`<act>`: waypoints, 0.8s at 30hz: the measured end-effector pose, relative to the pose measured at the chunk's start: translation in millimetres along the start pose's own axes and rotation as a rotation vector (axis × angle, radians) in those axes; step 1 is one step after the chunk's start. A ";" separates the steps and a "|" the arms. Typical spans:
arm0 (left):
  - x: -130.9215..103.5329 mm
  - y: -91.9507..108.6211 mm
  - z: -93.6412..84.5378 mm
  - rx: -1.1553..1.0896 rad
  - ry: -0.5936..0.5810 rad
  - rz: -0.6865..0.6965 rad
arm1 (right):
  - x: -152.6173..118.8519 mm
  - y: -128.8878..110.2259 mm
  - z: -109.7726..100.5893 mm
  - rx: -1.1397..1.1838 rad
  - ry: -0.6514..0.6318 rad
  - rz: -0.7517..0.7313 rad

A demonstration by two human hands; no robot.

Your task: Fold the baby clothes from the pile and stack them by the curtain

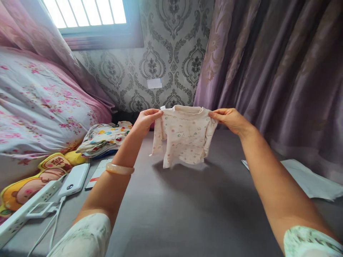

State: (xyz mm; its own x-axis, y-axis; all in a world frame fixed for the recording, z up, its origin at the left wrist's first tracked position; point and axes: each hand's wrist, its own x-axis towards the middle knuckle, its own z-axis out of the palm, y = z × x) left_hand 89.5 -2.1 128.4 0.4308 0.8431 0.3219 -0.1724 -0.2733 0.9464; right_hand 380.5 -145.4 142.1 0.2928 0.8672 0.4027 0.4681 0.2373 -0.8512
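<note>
A small white long-sleeved baby shirt (184, 134) with a tiny coloured print hangs upright over the grey bed sheet (171, 214). My left hand (146, 121) pinches its left shoulder between thumb and fingers. At the opposite shoulder, my right hand (229, 119) pinches the fabric the same way. The collar lies stretched between the two hands, and both sleeves droop at the sides. A shadow falls on the sheet beneath the shirt's lower hem.
On the left are a pile of folded clothes (107, 137), a phone (96, 175), a white power bank (75, 178), a power strip (32, 207) with cables, and a yellow cartoon cushion (32, 187). A white cloth (311, 178) lies at right, below purple curtains (268, 71).
</note>
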 end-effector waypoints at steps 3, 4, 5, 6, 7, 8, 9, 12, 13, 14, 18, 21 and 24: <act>2.2 -4.4 2.1 0.034 0.013 0.005 | 3.4 6.0 5.7 -0.047 0.055 -0.008; 3.1 -6.4 3.2 0.039 0.015 0.008 | 4.8 8.3 8.0 -0.061 0.064 -0.017; 4.0 -8.6 4.5 0.040 0.024 0.013 | 6.4 10.7 10.2 -0.072 0.073 -0.030; 5.0 -10.7 5.8 0.040 0.037 0.018 | 8.1 13.1 12.1 -0.082 0.086 -0.048; 6.0 -12.8 7.3 0.039 0.049 0.025 | 9.9 15.3 13.5 -0.097 0.103 -0.072; 7.0 -14.7 8.8 0.037 0.059 0.036 | 11.7 17.3 14.6 -0.117 0.120 -0.099; 8.1 -16.6 10.3 0.035 0.070 0.052 | 13.3 19.0 15.3 -0.144 0.140 -0.128; 12.0 -22.0 14.6 0.044 0.114 0.117 | 15.9 21.3 16.7 -0.264 0.204 -0.198; 13.5 -23.9 15.7 0.058 0.130 0.139 | 15.7 21.0 17.3 -0.307 0.227 -0.212; 15.0 -25.7 16.4 0.081 0.145 0.163 | 14.9 20.3 17.9 -0.348 0.248 -0.222; 17.2 -29.4 15.5 0.225 0.216 0.290 | 6.8 15.3 21.2 -0.459 0.312 -0.245; 7.9 -23.9 12.0 0.398 0.248 0.404 | -2.8 11.6 21.7 -0.519 0.345 -0.289; -13.9 -12.5 8.7 0.572 0.283 0.501 | -16.5 6.4 20.1 -0.580 0.351 -0.353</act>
State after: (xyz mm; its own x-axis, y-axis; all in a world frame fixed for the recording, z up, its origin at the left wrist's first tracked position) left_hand 93.3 -14.4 112.3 0.1690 0.6219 0.7646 0.2268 -0.7795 0.5839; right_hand 361.9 -149.3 123.2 0.2472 0.5697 0.7838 0.9177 0.1221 -0.3781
